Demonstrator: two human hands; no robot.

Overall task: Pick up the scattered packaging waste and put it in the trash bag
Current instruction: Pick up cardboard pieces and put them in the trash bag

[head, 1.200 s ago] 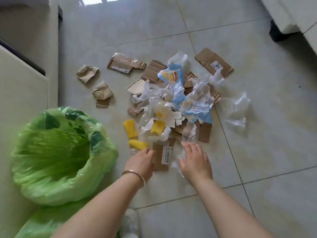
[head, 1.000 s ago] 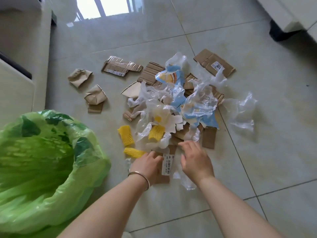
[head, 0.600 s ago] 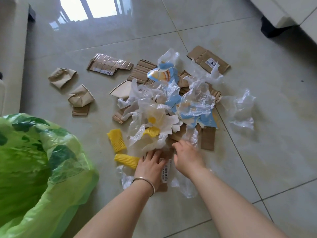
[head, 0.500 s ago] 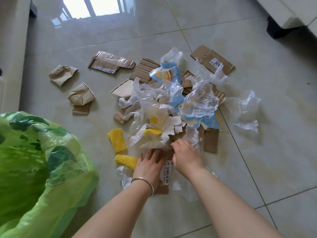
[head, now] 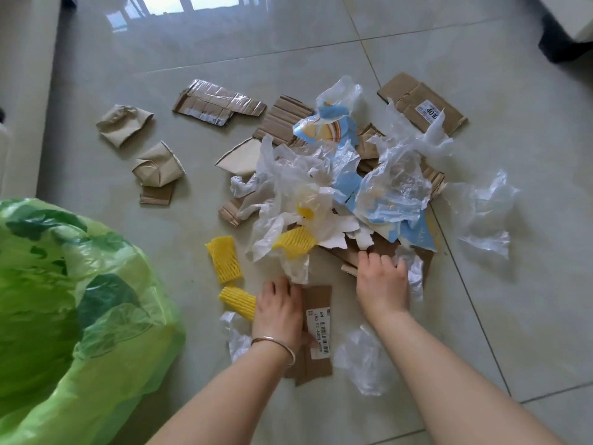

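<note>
Two bare hands on tiled floor: left hand pinching labelled brown cardboard strip, right hand spread flat on torn cardboard pile. Green plastic trash bag sits left, apart.

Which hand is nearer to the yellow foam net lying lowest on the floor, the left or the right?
The left. The left hand lies right beside the yellow foam net, apparently touching its right end. The right hand is farther right, on the brown cardboard at the pile's edge.
</note>
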